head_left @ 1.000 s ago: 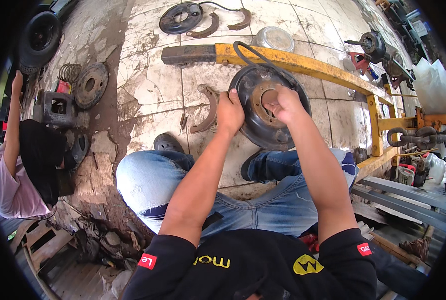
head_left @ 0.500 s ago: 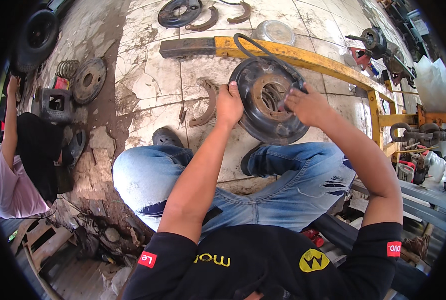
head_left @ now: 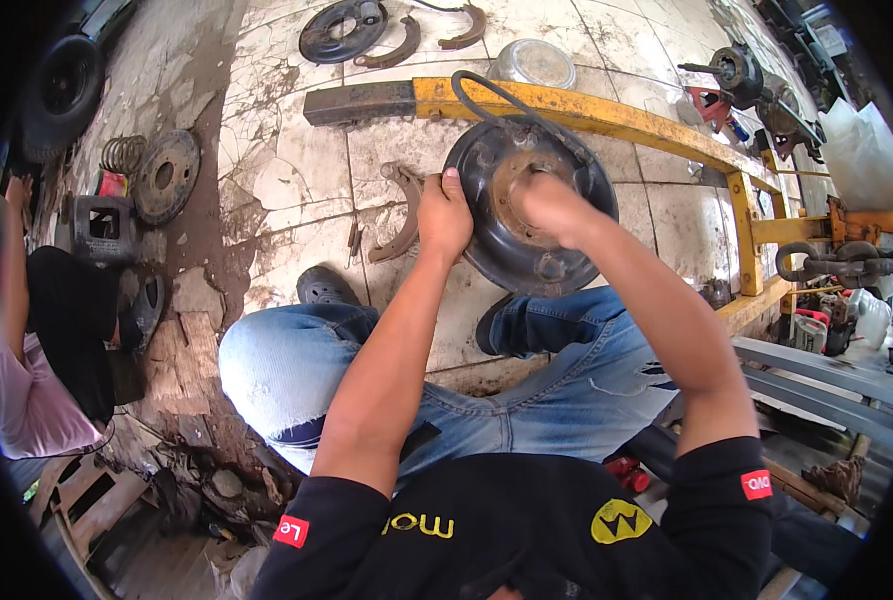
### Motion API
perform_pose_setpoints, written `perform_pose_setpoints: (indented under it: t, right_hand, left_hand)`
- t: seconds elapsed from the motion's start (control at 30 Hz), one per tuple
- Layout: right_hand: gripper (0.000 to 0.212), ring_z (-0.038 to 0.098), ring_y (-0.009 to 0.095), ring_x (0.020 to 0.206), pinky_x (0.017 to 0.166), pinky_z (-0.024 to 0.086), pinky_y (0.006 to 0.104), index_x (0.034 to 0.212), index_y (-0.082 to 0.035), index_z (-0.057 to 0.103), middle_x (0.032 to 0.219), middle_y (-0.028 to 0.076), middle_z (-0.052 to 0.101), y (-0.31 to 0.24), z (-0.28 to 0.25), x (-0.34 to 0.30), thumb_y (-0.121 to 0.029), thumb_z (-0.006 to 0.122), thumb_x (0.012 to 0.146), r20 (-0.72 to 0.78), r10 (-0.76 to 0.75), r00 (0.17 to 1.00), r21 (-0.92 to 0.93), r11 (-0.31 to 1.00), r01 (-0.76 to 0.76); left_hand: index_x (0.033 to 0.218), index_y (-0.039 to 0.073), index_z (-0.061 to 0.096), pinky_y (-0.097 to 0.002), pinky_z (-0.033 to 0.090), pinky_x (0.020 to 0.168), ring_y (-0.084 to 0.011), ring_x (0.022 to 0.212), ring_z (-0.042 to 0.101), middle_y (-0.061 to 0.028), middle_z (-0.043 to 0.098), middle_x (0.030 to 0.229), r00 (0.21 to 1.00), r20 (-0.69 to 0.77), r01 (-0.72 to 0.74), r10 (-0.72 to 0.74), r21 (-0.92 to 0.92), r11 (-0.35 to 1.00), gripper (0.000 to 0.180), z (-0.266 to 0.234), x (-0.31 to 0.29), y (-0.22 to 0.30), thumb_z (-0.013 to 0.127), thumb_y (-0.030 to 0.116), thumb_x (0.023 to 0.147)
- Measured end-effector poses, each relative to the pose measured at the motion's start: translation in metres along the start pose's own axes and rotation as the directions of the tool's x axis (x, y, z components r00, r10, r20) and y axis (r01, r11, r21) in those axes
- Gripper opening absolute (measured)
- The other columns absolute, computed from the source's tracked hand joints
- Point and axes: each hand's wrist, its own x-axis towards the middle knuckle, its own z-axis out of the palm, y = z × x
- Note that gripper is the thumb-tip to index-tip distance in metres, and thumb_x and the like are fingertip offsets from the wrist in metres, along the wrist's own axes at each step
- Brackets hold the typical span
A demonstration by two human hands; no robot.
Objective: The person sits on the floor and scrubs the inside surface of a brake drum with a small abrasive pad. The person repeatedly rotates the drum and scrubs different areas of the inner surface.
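Observation:
A round black brake backing plate (head_left: 484, 235) with a rusty centre ring is held tilted above the tiled floor, between my knees and a yellow beam. My left hand (head_left: 446, 215) grips its left rim, thumb on the face. Over the centre opening is my right hand (head_left: 554, 208), its fingers smeared by motion and partly hidden, so whatever they may hold does not show. From behind the plate a black cable (head_left: 463, 92) loops up across the beam. Left of the plate lies a curved, rusty brake shoe (head_left: 406, 215) on the tiles.
Beyond the plate runs the yellow steel beam (head_left: 586, 112). Another backing plate (head_left: 341, 35), two brake shoes (head_left: 391, 48) and a silvery round part (head_left: 533, 65) lie farther off. At left are a coil spring (head_left: 123, 154), a rusty disc (head_left: 166, 177) and a seated person (head_left: 41, 395).
My right hand has moved left from the plate's right side to its centre opening. My left hand keeps its hold on the rim. The plate is turned slightly.

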Motion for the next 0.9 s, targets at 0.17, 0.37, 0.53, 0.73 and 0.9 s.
perform_pose_setpoints:
  t: [0.17, 0.37, 0.53, 0.73, 0.9]
  right_hand:
    - [0.033, 0.061, 0.025, 0.108, 0.086, 0.049, 0.0440, 0.122, 0.000, 0.055, 0.121, 0.014, 0.061, 0.021, -0.025, -0.021, -0.023, 0.045, 0.100, -0.015, 0.114, 0.993, 0.739, 0.670, -0.065]
    - [0.049, 0.059, 0.048, 0.103, 0.091, 0.046, 0.0504, 0.136, 0.008, 0.039, 0.102, 0.033, 0.062, 0.012, -0.006, -0.022, -0.027, 0.040, 0.101, 0.012, -0.211, 0.977, -0.467, 0.863, 0.192]
    - [0.049, 0.053, 0.035, 0.122, 0.103, 0.038, 0.0465, 0.143, -0.003, 0.040, 0.126, 0.021, 0.059, 0.037, -0.024, -0.034, -0.025, 0.042, 0.099, 0.328, -0.328, 0.886, -0.723, 0.516, 0.459]
    - [0.045, 0.042, 0.023, 0.136, 0.113, 0.026, 0.0512, 0.137, -0.008, 0.050, 0.141, 0.008, 0.053, 0.032, -0.060, -0.030, -0.018, 0.042, 0.094, 0.343, -0.478, 0.809, -0.925, -0.019, 0.381]
    - [0.046, 0.045, 0.030, 0.134, 0.111, 0.029, 0.0529, 0.136, -0.004, 0.051, 0.140, 0.013, 0.052, 0.073, -0.028, -0.041, -0.018, 0.045, 0.092, 0.260, -0.477, 0.840, -0.933, 0.101, 0.346]
  left_hand:
    - [0.106, -0.005, 0.056, -0.0432, 0.046, 0.082, -0.0377, 0.091, 0.061, -0.0256, 0.063, 0.099, 0.999, 0.033, 0.006, -0.007, 0.017, 1.000, 0.046, -0.004, 0.003, -0.003, 0.040, 0.037, 0.104]
    - [0.099, -0.004, 0.054, -0.0485, 0.046, 0.081, -0.0474, 0.092, 0.060, -0.0299, 0.062, 0.097, 1.000, 0.026, -0.002, 0.002, -0.013, 1.000, 0.045, 0.002, 0.006, -0.003, 0.041, 0.038, 0.103]
    - [0.102, -0.004, 0.055, -0.0473, 0.046, 0.083, -0.0467, 0.096, 0.060, -0.0298, 0.063, 0.099, 0.999, 0.030, 0.028, -0.028, -0.002, 1.000, 0.046, 0.001, 0.011, -0.006, 0.040, 0.039, 0.103]
    - [0.104, -0.004, 0.056, -0.0467, 0.046, 0.085, -0.0466, 0.099, 0.060, -0.0298, 0.063, 0.102, 0.999, 0.047, 0.003, -0.003, 0.001, 1.000, 0.047, -0.001, 0.012, -0.004, 0.040, 0.040, 0.103]
    - [0.107, -0.005, 0.055, -0.0491, 0.045, 0.087, -0.0485, 0.102, 0.059, -0.0328, 0.062, 0.102, 0.995, -0.006, -0.100, 0.101, 0.120, 0.988, 0.048, 0.000, 0.006, 0.003, 0.040, 0.040, 0.102]
